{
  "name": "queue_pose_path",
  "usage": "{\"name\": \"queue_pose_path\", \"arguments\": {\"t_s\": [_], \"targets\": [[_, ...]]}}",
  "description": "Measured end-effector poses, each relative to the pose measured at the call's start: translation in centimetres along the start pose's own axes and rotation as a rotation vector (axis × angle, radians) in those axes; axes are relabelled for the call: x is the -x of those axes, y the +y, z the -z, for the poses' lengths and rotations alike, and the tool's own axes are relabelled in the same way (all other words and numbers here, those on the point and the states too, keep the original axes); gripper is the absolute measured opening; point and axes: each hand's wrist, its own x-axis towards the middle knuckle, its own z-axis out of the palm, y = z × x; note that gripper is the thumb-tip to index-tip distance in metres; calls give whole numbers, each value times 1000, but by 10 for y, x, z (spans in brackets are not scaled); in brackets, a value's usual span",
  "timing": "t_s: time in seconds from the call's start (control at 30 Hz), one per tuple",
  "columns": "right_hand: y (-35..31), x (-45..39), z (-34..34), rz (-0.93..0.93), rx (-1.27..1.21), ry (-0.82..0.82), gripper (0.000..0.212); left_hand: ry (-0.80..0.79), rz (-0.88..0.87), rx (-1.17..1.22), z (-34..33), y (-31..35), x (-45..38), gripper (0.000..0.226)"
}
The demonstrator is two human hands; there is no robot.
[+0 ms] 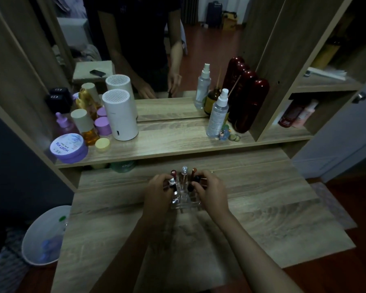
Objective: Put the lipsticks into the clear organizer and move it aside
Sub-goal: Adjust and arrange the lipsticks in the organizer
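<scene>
A clear organizer (183, 203) stands on the wooden dresser top (262, 218), in the middle and a little toward the back. Several lipsticks stand upright in it: a red-capped one (173, 173), a clear-topped one (184, 169) and a brown one (193, 171) in the back row. My left hand (156, 192) grips the organizer's left side, its fingers by a silver-capped lipstick (172, 182). My right hand (211, 191) grips the right side, fingers touching a dark lipstick (195, 180). The lower parts of the tubes are hidden by my fingers.
A raised shelf (178, 144) behind carries a white cylinder (120, 115), a purple jar (69, 148), small bottles, a spray bottle (217, 115) and dark red bottles (249, 104). A mirror stands behind it. A white bin (44, 235) sits on the floor at the left.
</scene>
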Motion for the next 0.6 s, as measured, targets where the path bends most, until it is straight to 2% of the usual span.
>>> {"name": "queue_pose_path", "arguments": {"t_s": [0.27,0.47,0.6], "targets": [[5,-8,-23,31,149,40,17,-58,-6,-37,-3,-7,-8,30],[11,-15,-33,79,205,-132,19,-93,-65,-127,-6,-13,-9,28],[13,-13,-41,70,235,-158,20,-122,-90,-157,-7,-11,-12,28]]}}
